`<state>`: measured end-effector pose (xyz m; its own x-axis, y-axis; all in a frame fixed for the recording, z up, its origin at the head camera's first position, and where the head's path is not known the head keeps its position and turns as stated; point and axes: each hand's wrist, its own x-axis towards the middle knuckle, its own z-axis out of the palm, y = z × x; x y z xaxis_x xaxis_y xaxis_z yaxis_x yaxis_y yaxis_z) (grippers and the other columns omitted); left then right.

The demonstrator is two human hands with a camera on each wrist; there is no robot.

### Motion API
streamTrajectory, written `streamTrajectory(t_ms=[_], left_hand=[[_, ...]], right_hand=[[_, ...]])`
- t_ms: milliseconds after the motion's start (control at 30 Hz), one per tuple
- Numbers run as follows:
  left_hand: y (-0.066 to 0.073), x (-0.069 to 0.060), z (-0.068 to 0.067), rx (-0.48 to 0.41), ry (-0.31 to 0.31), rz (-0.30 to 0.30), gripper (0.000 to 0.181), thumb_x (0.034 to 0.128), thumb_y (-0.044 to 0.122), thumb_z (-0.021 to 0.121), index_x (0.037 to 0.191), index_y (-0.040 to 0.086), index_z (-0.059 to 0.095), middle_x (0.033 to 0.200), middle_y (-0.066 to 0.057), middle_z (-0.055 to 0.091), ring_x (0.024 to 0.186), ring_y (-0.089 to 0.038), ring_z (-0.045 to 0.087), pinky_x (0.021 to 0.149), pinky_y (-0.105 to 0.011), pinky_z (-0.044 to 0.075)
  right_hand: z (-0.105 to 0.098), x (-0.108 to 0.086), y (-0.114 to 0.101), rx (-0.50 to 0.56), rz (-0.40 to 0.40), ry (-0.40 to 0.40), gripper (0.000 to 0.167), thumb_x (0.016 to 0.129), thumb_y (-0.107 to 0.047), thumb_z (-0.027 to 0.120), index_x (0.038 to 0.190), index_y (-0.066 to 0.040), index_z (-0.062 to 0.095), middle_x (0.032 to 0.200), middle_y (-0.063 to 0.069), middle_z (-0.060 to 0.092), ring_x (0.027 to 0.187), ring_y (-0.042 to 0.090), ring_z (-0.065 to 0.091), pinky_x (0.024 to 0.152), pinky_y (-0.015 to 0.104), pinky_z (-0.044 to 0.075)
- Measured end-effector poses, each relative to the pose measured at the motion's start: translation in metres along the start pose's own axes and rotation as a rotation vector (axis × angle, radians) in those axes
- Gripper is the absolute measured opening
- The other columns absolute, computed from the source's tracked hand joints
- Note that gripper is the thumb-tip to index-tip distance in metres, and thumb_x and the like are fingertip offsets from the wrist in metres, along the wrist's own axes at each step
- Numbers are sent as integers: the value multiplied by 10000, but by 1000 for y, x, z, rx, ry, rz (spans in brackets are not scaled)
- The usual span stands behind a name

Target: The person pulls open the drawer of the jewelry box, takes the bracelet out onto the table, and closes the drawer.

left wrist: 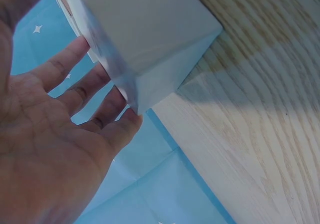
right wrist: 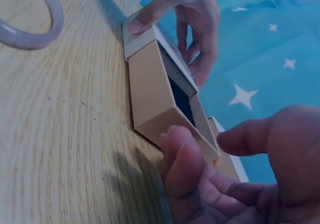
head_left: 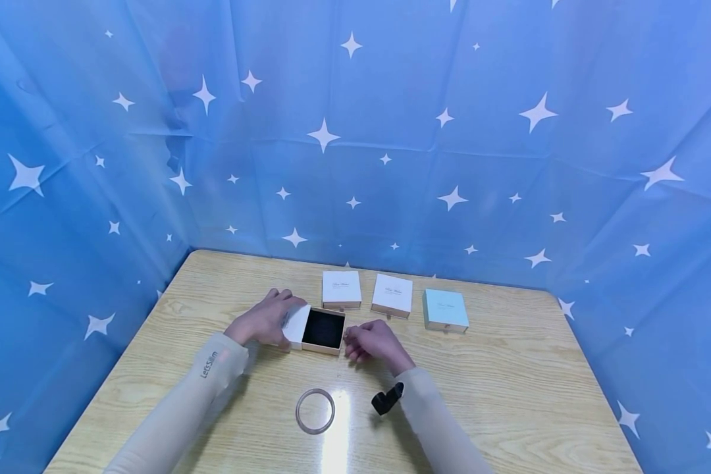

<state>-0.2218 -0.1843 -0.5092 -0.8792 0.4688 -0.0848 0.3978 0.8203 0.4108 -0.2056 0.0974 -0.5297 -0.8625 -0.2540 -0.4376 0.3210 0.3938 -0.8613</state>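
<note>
Currently the L hand (head_left: 270, 317) grips the white sleeve (head_left: 296, 324), thumb one side, fingers the other, w/ the black-lined drawer (head_left: 321, 349) partway out on the tabletop (head_left: 509, 382). R hand (head_left: 372, 340) has bent fingers at the drawer's front, thumb & forefinger apart (can't tell if they touch it). Bangle (right wrist: 30, 41) lies flat nearer the person; 2 white boxes (head_left: 393, 291) & a mint box (head_left: 446, 307) sit behind, toward R.

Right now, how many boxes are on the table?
4: one open white drawer box in the left hand, one white box just behind it, another white box right of that, and an aqua box farthest right. None looks hidden.
</note>
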Motion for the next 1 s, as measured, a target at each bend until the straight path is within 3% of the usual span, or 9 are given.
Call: streamTrajectory(t_ms=[233,400,1000], left_hand=[[0,0,1,-12,-2,-11,970,567,189,992,1434,139,559,1284,-58,568,1135,-265,448,936,-465,497],[0,-1,0,-9,3,-14,973,560,180,991,1432,142,561,1284,-52,567,1126,-261,443,936,-459,496],[2,-1,-2,-10,9,-13,970,565,174,998,1431,132,564,1295,-55,566,1121,-263,437,937,-457,489]], right_hand=[[6,4,1,-42,-20,-47,305,1027,-193,536,898,-2,736,742,107,749,552,111,670,572,263,581],[12,6,0,-89,-44,-28,304,1004,-149,521,832,0,723,689,75,734,517,88,654,542,248,574],[15,10,0,-110,-70,0,283,984,-92,479,833,18,691,698,113,722,532,147,679,553,299,598]])
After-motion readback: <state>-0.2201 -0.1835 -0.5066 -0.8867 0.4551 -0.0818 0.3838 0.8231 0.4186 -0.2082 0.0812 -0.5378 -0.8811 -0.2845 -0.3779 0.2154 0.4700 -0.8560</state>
